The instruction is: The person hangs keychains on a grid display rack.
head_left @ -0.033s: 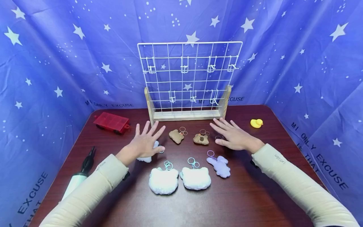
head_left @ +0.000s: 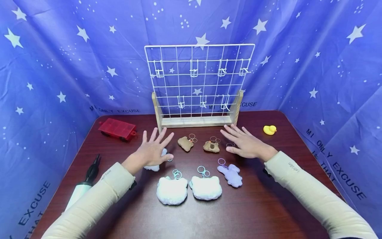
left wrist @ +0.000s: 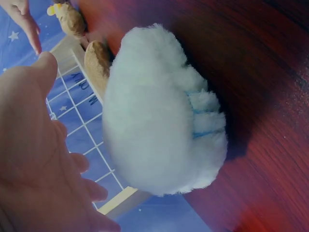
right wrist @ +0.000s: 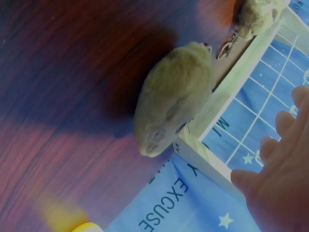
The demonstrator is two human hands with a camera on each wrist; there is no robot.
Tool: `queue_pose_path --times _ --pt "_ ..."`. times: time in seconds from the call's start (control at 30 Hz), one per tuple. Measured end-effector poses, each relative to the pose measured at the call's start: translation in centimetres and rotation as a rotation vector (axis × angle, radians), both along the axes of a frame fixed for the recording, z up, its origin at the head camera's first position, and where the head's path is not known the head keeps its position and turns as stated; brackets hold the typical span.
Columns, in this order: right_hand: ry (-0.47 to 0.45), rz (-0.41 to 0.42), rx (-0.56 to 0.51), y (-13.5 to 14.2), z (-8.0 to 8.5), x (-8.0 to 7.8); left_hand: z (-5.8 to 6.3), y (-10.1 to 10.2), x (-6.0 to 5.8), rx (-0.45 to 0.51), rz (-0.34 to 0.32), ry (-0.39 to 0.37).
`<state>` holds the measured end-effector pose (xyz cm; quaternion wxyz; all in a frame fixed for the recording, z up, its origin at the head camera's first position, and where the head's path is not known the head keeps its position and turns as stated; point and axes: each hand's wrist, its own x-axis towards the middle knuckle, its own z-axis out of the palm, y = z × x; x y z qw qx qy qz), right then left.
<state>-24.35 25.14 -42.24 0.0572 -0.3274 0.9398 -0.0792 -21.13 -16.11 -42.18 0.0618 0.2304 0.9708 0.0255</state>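
My left hand (head_left: 153,151) is spread palm down above a pale fluffy plush keychain (left wrist: 159,111), which it partly hides in the head view. Fingers also spread, my right hand (head_left: 246,142) hovers over a brown plush keychain (right wrist: 176,96); from the head only its ring shows. Neither hand holds anything. Between them lie two brown plush keychains, one on the left (head_left: 185,143) and a bear-like one on the right (head_left: 211,146). Nearer me are two white plush keychains, left (head_left: 172,191) and right (head_left: 206,188), with turquoise rings, and a lilac one (head_left: 232,176).
A white wire grid rack with several hooks stands at the back on a wooden base (head_left: 197,123). A red toy cart (head_left: 117,128) is at back left, a yellow duck (head_left: 269,129) at back right. A white cylinder with a black nozzle (head_left: 79,194) lies by my left sleeve.
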Motion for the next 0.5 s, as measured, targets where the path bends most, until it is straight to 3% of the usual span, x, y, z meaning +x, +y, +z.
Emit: queue_pose_path --times 0.23,0.5 --pt "-0.007 0.009 0.003 -0.29 0.22 -0.12 -0.36 -0.20 -0.02 0.022 -0.001 -0.010" --pt "-0.016 0.007 0.012 -0.22 0.53 -0.22 0.03 -0.02 0.00 0.041 -0.009 0.006"
